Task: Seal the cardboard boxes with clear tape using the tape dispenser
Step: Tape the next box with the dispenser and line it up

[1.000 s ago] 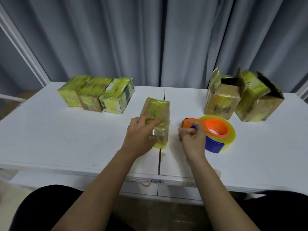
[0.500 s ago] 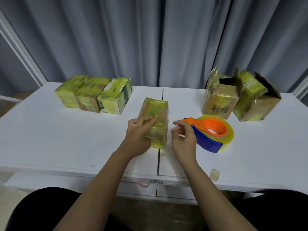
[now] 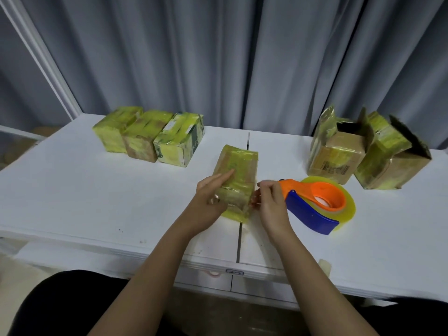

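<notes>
The person sits at a white table [image 3: 72, 190]. A taped cardboard box [image 3: 236, 180] lies at the table's middle, over the seam between its two panels. The left hand [image 3: 208, 202] rests against the box's near left side, index finger [image 3: 224, 177] stretched straight along the top face; the other fingers are loosely bent and grip nothing that shows. The right hand [image 3: 269, 202] sits just right of the box, touching its near right corner, fingers curled; it appears to pinch a thin strip of clear tape at that corner, though the tape itself is too faint to confirm.

The tape dispenser [image 3: 315, 204], orange above and blue below, with a yellowish roll, lies on the table directly right of the right hand, its orange nose touching that hand's knuckles. Whether the hand also grips the nose cannot be told.

Beyond the left hand, far left, three sealed boxes [image 3: 148, 139] stand side by side, touching. Beyond the right hand, far right, two open boxes [image 3: 363, 156] stand with flaps raised, just beside each other. A grey curtain [image 3: 218, 57] hangs behind the table.
</notes>
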The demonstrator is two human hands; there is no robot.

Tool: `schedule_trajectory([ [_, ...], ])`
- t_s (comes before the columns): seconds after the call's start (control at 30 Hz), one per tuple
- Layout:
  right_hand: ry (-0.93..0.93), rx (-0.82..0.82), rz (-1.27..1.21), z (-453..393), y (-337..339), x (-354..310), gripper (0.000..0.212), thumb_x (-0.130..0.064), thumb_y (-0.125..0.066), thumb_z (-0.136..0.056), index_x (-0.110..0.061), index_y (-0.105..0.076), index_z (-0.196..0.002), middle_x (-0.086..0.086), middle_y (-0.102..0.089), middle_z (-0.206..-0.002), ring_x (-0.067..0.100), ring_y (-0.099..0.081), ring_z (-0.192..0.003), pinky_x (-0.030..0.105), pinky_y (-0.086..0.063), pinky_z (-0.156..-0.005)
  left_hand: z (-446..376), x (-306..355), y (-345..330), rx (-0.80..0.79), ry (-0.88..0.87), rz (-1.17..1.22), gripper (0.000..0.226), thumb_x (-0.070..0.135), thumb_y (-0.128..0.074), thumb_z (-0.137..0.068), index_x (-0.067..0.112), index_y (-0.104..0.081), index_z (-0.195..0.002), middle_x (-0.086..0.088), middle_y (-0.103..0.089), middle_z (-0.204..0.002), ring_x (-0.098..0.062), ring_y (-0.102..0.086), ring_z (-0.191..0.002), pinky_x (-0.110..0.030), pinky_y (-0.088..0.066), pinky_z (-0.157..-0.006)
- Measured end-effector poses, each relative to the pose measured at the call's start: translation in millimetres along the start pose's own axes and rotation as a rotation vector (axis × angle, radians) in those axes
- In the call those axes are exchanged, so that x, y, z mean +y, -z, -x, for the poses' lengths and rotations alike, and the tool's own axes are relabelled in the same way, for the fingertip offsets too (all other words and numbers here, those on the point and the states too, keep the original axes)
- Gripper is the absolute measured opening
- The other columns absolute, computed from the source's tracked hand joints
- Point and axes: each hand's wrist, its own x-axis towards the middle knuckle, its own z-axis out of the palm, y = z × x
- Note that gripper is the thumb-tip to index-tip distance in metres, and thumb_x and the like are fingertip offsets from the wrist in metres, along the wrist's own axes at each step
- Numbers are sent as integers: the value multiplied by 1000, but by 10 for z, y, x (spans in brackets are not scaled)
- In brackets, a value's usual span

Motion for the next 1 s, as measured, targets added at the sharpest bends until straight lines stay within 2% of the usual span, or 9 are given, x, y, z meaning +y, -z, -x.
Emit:
schedule_trajectory([
  [0.13, 541, -62, 476, -170, 69, -119, 19, -18, -50, -99, -17, -66, -110, -6, -62, -104, 10, -51, -96, 12, -39, -82, 17, -9, 149, 137, 34, 400, 69, -1, -41, -67, 37, -62, -120, 3, -56, -136, -11, -48, -128, -25, -42, -98],
  [0.3, 479, -248, 481, -333, 15, -61, 24, -11, -52, -98, -16, -71, -110, -12, -63, -110, 8, -43, -112, 7, -28, -97, 55, -194, 202, 421, 191, 980, 52, -12, -26, -89, 10, -49, -131, -5, -58, -132, -14, -57, -120, -24, -49, -90],
  [0.47, 442, -249, 414, -316, 4, -7, 25, -11, -51, -98, -17, -70, -112, -13, -61, -112, 7, -41, -115, 1, -24, -96, 134, -152, -110, 392, 214, 489, 38, 4, -41, -98, 23, -56, -128, 3, -58, -131, -3, -56, -116, -17, -44, -92],
  [0.57, 445, -234, 408, -286, -31, 12, 26, -11, -49, -99, -16, -69, -113, -13, -60, -113, 6, -41, -115, 1, -23, -96, 267, -112, -425, 325, 191, 237, 72, -12, -35, -90, 23, -20, -150, 11, -37, -144, -3, -45, -124, -13, -39, -96],
  [0.73, 434, -262, 399, -274, -34, -11, 26, -10, -48, -99, -18, -69, -112, -14, -60, -112, 5, -40, -116, -1, -22, -95, 369, -241, -661, 219, 103, -79, 92, -5, -38, -82, 31, 24, -139, 7, 20, -156, -7, 9, -145, -28, -6, -119],
  [0.83, 407, -293, 397, -284, -5, -33, 26, -11, -48, -100, -20, -69, -112, -15, -60, -112, 5, -40, -117, -1, -23, -95, 449, -398, -522, 194, 11, -239, 82, 4, -30, -73, 25, 9, -142, 13, 13, -152, -4, 12, -143, -29, 2, -119],
  [0.9, 402, -302, 395, -285, 12, -46, 25, -12, -49, -99, -20, -69, -112, -15, -60, -112, 6, -41, -117, -1, -24, -94, 467, -407, -326, 310, -29, -247, 68, -1, -35, -80, 19, -30, -144, 9, -17, -152, -7, -15, -142, -24, -17, -117],
  [0.93, 401, -305, 393, -281, 14, -52, 25, -12, -49, -99, -20, -69, -113, -14, -60, -113, 6, -41, -117, -2, -24, -94, 454, -372, -231, 394, -51, -235, 57, -7, -39, -83, 19, -51, -132, 6, -36, -144, -6, -32, -134, -19, -30, -109],
  [1.0, 396, -307, 384, -272, 12, -58, 25, -13, -49, -100, -21, -68, -113, -14, -60, -113, 5, -41, -116, -1, -24, -93, 377, -273, -92, 503, -34, -148, 40, -9, -46, -89, 27, -60, -101, 7, -57, -118, -6, -53, -111, -15, -44, -90],
])
